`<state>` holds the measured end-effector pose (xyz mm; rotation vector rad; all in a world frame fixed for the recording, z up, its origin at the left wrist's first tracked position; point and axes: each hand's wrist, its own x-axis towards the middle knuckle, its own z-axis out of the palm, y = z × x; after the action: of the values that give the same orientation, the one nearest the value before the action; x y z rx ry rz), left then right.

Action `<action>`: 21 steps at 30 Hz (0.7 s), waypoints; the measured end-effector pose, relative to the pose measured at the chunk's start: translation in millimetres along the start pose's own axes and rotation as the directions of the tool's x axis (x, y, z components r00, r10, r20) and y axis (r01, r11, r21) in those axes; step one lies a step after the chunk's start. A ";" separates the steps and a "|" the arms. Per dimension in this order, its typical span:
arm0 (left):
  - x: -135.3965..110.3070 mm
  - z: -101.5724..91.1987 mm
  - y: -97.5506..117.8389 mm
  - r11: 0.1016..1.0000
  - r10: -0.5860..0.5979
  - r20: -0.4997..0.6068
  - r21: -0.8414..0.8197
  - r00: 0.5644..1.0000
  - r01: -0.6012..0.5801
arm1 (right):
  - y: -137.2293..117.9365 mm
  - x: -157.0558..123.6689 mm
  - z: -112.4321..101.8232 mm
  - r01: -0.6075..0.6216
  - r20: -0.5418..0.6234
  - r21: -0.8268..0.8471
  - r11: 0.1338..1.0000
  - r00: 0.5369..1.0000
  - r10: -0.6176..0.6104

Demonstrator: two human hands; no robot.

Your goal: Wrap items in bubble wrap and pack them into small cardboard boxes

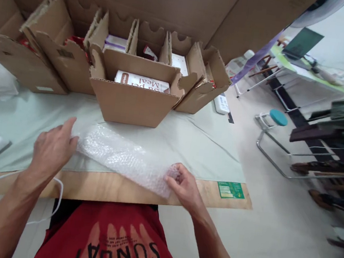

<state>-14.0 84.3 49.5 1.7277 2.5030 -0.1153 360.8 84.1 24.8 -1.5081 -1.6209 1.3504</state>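
The right hand (184,185) pinches one end of the bubble wrap (121,156) between thumb and fingers, a tight grip. The left hand (53,148) lies on the other end with bent fingers; I cannot tell if it pinches or only presses. The wrap lies stretched between the hands on the near part of the table (207,150), just in front of the open box (131,103). It looks bunched into a long, soft, see-through lump, and I cannot see anything inside it. The box is brown cardboard with its flaps up, not closed yet. A white packet (141,82) already lies in it. More cardboard boxes (62,52) stand behind.
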 end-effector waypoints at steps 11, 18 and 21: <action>69.6 -6.7 0.2 0.972 -0.038 -0.356 -0.232 0.934 -0.049 | -13.1 -32.1 133.5 -0.102 0.297 0.248 0.963 0.954 0.024; -25.9 38.3 -9.0 0.692 0.326 -0.392 -0.521 0.860 -0.500 | -20.8 -37.3 136.2 -0.307 0.448 0.361 0.880 0.885 0.125; -86.8 62.9 -25.7 0.410 0.325 -0.180 -0.858 0.928 -0.310 | -32.4 -32.4 132.1 -0.400 0.531 0.528 0.750 0.844 0.076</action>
<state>-5.1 -12.8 -2.1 1.5758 1.5631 1.0174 238.0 18.0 15.4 -1.0330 -1.0298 2.2843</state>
